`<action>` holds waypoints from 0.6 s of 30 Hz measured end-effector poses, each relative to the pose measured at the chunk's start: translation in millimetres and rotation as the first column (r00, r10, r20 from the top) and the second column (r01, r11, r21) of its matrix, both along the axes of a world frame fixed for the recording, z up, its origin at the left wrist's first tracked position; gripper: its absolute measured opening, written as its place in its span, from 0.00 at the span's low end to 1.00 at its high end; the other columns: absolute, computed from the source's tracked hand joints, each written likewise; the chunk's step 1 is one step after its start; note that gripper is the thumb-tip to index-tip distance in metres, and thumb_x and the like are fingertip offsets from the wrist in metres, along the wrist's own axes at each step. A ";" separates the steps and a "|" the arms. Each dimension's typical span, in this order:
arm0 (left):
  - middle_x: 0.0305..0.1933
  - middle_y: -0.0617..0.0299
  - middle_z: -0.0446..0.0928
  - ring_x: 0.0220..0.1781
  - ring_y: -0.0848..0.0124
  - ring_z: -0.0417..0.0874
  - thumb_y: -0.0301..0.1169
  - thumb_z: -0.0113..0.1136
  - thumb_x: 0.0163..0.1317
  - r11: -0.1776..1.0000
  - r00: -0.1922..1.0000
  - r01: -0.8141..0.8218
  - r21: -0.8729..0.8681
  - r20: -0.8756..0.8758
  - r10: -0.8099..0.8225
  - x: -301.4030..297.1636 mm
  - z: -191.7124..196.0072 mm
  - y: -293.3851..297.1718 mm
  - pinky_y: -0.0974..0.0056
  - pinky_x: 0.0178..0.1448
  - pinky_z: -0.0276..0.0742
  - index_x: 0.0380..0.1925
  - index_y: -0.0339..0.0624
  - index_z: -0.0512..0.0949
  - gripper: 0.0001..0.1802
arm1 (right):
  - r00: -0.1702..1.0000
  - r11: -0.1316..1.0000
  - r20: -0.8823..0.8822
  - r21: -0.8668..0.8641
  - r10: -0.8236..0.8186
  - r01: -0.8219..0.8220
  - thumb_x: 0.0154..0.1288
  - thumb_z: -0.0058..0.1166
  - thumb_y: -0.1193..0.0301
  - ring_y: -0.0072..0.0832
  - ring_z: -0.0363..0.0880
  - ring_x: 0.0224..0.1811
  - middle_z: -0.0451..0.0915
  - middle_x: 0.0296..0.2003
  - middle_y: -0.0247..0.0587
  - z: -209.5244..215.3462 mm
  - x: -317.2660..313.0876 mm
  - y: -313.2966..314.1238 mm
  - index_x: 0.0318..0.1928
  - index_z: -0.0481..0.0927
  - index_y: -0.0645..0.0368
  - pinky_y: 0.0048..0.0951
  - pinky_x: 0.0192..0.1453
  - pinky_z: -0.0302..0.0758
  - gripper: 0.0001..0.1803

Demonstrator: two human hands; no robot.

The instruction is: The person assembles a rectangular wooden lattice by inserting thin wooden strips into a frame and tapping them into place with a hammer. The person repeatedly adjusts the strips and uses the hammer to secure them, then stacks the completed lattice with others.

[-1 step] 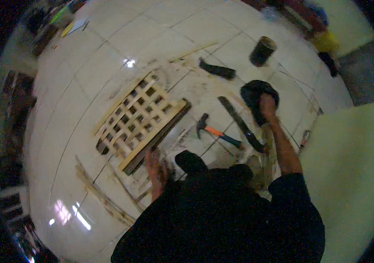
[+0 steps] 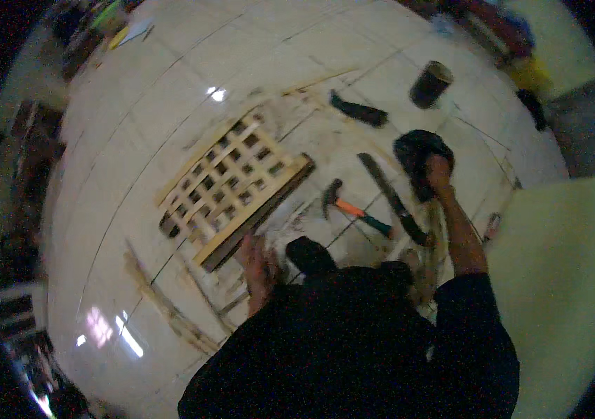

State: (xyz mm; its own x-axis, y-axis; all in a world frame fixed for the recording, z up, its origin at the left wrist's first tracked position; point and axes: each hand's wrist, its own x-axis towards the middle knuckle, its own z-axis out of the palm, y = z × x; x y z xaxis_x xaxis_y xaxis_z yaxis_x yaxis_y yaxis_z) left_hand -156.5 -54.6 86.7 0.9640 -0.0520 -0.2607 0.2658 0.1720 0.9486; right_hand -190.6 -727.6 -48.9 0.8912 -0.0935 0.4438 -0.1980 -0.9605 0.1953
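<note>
Head view: person's crouched on the white tiled floor (image 2: 172, 105). Left hand (image 2: 255, 262) sits right at the near edge of the wooden lattice panel (image 2: 231, 185), which lies flat mid-floor; too blurry to tell if its fingers are closed on the frame or just resting. Right hand (image 2: 439, 167) is stretched out onto a black bag-like thing (image 2: 416, 150), fingers look curled on it. Compared with the other frame, nothing has shifted, so no progress to read. Hammer (image 2: 353, 206) and long blade (image 2: 391, 195) lie between the hands, untouched. A dark can (image 2: 430, 84) stands farther off.
</note>
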 end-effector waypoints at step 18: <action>0.46 0.49 0.78 0.45 0.51 0.79 0.20 0.60 0.53 0.733 0.795 -0.069 0.677 0.481 -0.370 1.2 5.2 16.0 0.56 0.48 0.77 0.43 0.36 0.77 0.15 | 0.997 0.960 -0.079 0.280 0.007 0.015 0.67 0.47 0.62 0.52 0.76 0.48 0.77 0.47 0.59 23.1 77.0 65.1 0.52 0.73 0.66 0.42 0.52 0.73 0.21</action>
